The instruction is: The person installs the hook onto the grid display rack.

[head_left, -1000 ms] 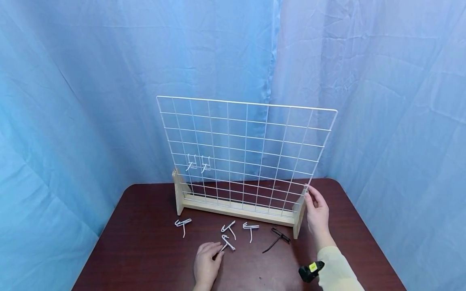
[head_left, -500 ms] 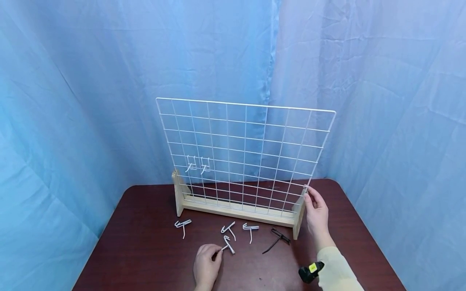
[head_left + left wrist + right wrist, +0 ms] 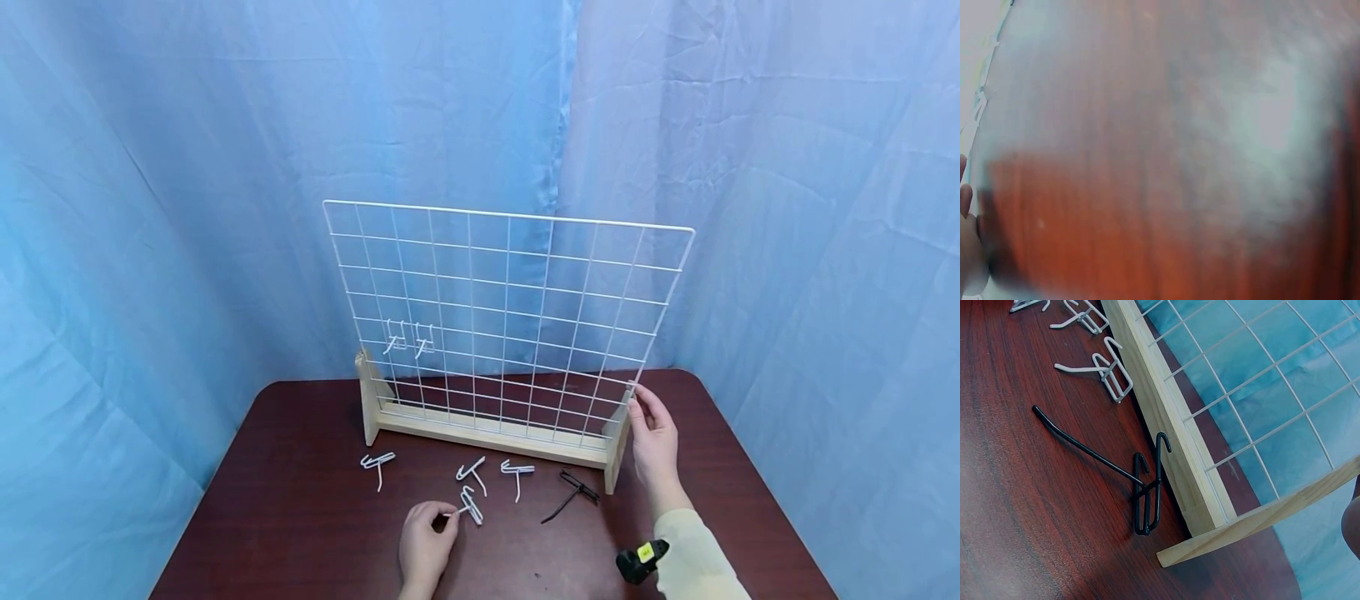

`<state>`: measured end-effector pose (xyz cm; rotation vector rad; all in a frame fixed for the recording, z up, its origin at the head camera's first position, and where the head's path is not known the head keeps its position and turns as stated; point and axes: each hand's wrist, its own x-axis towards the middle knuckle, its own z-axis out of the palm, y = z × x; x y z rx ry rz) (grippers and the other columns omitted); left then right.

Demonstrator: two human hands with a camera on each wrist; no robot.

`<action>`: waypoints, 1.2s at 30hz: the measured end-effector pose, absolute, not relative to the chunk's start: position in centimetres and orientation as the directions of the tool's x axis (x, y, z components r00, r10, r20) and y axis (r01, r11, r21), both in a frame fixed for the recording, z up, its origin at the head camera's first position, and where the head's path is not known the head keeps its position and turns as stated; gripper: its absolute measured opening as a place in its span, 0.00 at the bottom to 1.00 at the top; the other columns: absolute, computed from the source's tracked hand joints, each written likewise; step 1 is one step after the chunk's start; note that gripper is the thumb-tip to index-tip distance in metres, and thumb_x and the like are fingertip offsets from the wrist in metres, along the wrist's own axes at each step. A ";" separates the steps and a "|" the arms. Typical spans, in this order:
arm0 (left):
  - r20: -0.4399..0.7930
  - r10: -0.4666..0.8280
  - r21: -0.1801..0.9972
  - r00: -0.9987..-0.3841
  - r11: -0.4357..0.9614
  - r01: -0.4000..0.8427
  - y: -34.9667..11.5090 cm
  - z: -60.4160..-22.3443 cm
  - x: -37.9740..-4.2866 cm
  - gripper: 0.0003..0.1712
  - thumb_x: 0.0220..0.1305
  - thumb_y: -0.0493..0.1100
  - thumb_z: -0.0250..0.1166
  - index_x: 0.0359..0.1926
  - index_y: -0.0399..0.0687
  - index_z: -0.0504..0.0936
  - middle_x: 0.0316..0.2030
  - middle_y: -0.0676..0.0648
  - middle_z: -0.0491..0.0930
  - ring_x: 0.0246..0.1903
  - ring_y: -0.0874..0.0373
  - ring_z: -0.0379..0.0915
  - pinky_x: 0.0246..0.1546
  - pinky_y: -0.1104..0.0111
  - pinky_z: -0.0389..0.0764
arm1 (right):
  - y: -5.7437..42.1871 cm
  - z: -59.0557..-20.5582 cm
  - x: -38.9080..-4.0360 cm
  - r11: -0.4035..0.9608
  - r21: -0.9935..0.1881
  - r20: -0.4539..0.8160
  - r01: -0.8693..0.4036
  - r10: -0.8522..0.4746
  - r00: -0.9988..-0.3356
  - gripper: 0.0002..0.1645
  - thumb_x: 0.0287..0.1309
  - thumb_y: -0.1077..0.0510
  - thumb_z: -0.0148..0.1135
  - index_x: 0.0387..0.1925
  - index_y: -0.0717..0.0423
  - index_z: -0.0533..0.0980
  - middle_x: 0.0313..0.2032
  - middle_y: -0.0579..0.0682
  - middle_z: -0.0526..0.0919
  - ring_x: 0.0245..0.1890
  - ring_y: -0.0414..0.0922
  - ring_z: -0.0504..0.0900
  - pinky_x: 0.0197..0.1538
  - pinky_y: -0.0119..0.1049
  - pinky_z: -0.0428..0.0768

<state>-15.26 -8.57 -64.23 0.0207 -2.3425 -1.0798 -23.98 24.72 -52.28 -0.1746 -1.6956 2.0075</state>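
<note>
My left hand point(image 3: 426, 546) pinches the prong of a white wire hook point(image 3: 471, 506) between thumb and fingers, low over the table. At the right end of the stand, my right hand point(image 3: 654, 440) grips the side edge of the white wire grid panel point(image 3: 495, 317) near the top of the wooden upright. Two white hooks point(image 3: 423, 340) hang side by side on the panel's left part. Near the pinched hook lie another white hook point(image 3: 472, 475) and one to its right point(image 3: 517, 471). In the left wrist view the hand shows only at the left edge, beside blurred tabletop.
A pale wooden stand point(image 3: 487, 433) holds the panel upright on the dark red table point(image 3: 300, 517). One white hook point(image 3: 378, 461) lies at the left; a black hook point(image 3: 1147, 494) lies by the stand's right foot. Blue curtains point(image 3: 225, 167) surround the table.
The hook in my left hand has turned a little, its frame now more upright, and the fingers have shifted on its prong. My right hand stays on the panel's edge.
</note>
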 end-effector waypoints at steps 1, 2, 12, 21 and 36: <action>0.454 -0.248 0.722 -0.856 0.665 0.191 -8.6 -64.1 -15.3 0.12 0.45 0.34 0.77 0.25 0.56 0.85 0.28 0.60 0.82 0.34 0.58 0.77 0.40 0.62 0.77 | 24.7 -52.2 -23.9 -0.093 -0.951 0.222 -0.293 0.451 -0.864 0.22 0.69 0.68 0.54 0.63 0.72 0.69 0.50 0.40 0.81 0.49 0.32 0.77 0.49 0.19 0.74; 0.432 -0.257 0.735 -0.865 0.656 0.172 -8.5 -64.0 -15.3 0.12 0.45 0.34 0.77 0.25 0.56 0.85 0.28 0.61 0.82 0.34 0.58 0.77 0.40 0.62 0.77 | 24.6 -52.2 -23.9 -0.090 -0.951 0.227 -0.297 0.451 -0.863 0.22 0.69 0.68 0.55 0.62 0.72 0.69 0.50 0.40 0.81 0.49 0.32 0.77 0.49 0.19 0.74; 0.228 -0.305 0.831 -0.925 0.556 0.022 -8.7 -62.7 -15.7 0.07 0.50 0.38 0.75 0.25 0.55 0.86 0.27 0.60 0.82 0.35 0.58 0.78 0.40 0.61 0.77 | 24.6 -52.3 -23.8 -0.052 -0.956 0.236 -0.289 0.453 -0.860 0.22 0.70 0.63 0.55 0.62 0.68 0.71 0.54 0.50 0.79 0.50 0.33 0.76 0.50 0.19 0.74; 0.096 -0.370 0.888 -0.924 0.451 -0.088 -8.1 -61.7 -15.8 0.05 0.50 0.40 0.76 0.26 0.54 0.86 0.26 0.59 0.83 0.29 0.62 0.78 0.31 0.68 0.75 | 24.6 -52.3 -23.8 -0.070 -0.946 0.252 -0.316 0.452 -0.856 0.21 0.70 0.65 0.56 0.61 0.68 0.73 0.50 0.41 0.81 0.49 0.33 0.77 0.49 0.20 0.75; 0.129 -0.428 0.846 -0.894 0.519 -0.126 -7.6 -60.6 -16.0 0.05 0.50 0.43 0.77 0.29 0.59 0.90 0.27 0.60 0.85 0.30 0.61 0.80 0.28 0.63 0.76 | 24.6 -52.0 -23.8 -0.081 -0.959 0.205 -0.272 0.466 -0.861 0.23 0.69 0.66 0.55 0.63 0.71 0.69 0.51 0.42 0.80 0.49 0.32 0.76 0.50 0.19 0.74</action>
